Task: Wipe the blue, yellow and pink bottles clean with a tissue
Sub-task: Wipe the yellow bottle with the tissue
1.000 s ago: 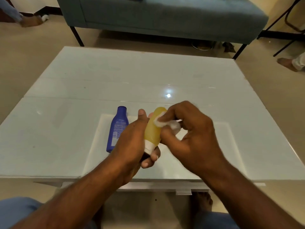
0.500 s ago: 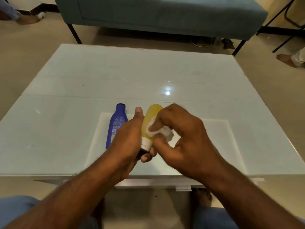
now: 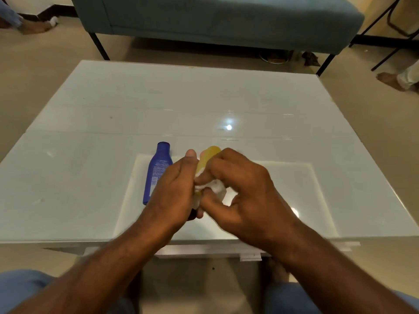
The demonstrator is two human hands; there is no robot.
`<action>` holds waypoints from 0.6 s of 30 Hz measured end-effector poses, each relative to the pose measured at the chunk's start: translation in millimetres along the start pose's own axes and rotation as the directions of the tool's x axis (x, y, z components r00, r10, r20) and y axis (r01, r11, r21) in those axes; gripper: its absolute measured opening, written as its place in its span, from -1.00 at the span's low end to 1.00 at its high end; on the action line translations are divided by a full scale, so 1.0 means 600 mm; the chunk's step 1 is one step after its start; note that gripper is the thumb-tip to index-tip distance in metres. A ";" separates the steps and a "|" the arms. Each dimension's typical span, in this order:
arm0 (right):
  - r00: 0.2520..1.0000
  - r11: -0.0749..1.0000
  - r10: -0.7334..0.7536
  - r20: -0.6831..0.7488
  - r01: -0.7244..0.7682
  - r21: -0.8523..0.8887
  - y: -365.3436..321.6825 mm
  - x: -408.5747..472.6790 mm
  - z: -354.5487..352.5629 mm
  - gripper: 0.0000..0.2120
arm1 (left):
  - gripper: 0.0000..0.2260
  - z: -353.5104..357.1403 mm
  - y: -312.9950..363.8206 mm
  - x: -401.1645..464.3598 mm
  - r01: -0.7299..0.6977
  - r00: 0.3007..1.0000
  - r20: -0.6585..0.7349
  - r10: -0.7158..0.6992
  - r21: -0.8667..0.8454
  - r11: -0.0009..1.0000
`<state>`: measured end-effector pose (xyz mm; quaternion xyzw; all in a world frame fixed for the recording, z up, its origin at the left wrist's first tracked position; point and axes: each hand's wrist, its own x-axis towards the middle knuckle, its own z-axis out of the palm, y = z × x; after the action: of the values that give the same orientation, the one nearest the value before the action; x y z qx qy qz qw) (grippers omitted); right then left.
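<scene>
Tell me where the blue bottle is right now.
In the head view the blue bottle lies flat on the glass table, just left of the left hand, which holds the yellow bottle.

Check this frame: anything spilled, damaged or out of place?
Nothing stands out. The blue bottle lies flat on the glass table; no spill shows. The pink bottle is not in view.

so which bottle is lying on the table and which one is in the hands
The blue bottle lies on its side on the table, untouched. The yellow bottle is held up by the left hand while the right hand presses the tissue on it.
</scene>
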<state>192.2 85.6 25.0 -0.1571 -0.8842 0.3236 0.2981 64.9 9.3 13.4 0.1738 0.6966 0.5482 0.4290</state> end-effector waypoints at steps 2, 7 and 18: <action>0.992 0.997 0.073 -0.101 -0.072 0.010 0.012 0.008 -0.010 -0.89 | -0.63 -0.001 0.006 -0.001 0.018 0.998 0.064 -0.015 -0.058 0.998; 0.905 0.949 0.312 -0.289 -0.281 0.146 0.034 0.022 -0.035 -0.93 | -0.79 0.007 0.011 0.009 -0.185 0.970 0.152 0.188 -0.034 0.982; 0.981 0.972 0.172 -0.090 -0.154 0.178 0.004 0.007 -0.005 -0.90 | -0.83 -0.007 0.013 0.010 -0.078 0.984 0.148 0.099 -0.143 0.987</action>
<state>191.1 90.6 26.9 -0.2201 -0.8203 0.4129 0.3289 56.3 13.6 18.0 0.2167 0.6136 0.5981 0.4678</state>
